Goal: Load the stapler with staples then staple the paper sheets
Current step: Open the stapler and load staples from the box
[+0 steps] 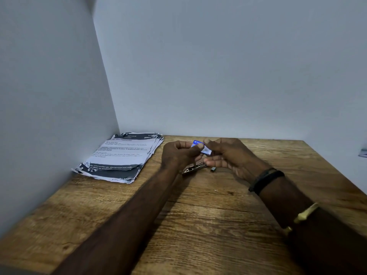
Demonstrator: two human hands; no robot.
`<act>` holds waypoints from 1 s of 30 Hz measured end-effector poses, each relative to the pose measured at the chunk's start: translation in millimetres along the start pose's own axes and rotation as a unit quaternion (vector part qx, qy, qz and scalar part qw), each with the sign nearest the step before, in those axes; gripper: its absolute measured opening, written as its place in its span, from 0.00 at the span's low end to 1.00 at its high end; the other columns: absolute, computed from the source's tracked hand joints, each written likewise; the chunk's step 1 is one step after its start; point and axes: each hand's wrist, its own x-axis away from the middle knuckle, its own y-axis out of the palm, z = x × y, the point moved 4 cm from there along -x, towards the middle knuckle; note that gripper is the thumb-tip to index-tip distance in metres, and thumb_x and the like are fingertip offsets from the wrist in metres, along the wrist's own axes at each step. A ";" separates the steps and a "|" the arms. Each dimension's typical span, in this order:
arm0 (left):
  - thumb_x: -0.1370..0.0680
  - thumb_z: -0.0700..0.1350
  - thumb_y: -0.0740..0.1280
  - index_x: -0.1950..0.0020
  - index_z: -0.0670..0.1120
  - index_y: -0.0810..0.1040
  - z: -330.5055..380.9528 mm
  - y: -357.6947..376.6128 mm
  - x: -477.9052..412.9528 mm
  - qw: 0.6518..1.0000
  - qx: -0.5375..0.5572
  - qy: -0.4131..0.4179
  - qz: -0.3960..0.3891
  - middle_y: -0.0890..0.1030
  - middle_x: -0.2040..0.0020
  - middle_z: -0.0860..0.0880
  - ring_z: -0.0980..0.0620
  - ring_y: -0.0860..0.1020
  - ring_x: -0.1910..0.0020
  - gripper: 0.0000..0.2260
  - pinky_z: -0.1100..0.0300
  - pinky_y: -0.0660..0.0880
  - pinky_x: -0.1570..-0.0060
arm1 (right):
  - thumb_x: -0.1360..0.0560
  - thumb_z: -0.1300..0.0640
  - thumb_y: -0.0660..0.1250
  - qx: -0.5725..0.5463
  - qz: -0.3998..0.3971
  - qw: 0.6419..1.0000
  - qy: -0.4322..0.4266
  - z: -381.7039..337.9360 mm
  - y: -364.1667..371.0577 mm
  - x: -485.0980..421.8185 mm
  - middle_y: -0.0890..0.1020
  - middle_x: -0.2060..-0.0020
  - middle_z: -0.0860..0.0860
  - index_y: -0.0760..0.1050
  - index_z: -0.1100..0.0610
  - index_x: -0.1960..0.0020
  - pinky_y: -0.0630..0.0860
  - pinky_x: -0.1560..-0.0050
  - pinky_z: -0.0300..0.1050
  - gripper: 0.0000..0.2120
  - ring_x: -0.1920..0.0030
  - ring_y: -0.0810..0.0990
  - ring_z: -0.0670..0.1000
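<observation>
A small blue and white staple box (201, 147) is held above the table between both hands. My left hand (177, 153) pinches its left end, and my right hand (228, 155) grips its right end with thumb on top. Beneath the hands lies the stapler (193, 168), metallic and mostly hidden by my left hand. A short dark strip of staples (213, 169) rests on the wood just right of the stapler. The stack of printed paper sheets (121, 155), white with dark bands and curled corners, lies in the far left corner.
The wooden table (198, 225) is bounded by a white wall on the left and another behind. Its right edge runs diagonally at the right. A small pale object (363, 152) sits beyond that edge. Dark and gold bracelets circle my right wrist.
</observation>
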 end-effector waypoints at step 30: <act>0.31 0.34 0.79 0.62 0.37 0.76 1.1 -14.2 -11.4 0.998 -0.048 -0.015 0.023 0.82 0.57 0.34 0.44 0.83 0.62 0.11 0.59 0.84 0.63 | 0.27 0.56 0.76 0.495 0.035 0.826 -0.266 -32.5 -10.1 11.0 0.85 0.57 0.46 0.87 0.50 0.56 0.79 0.52 0.47 0.03 0.59 0.85 0.46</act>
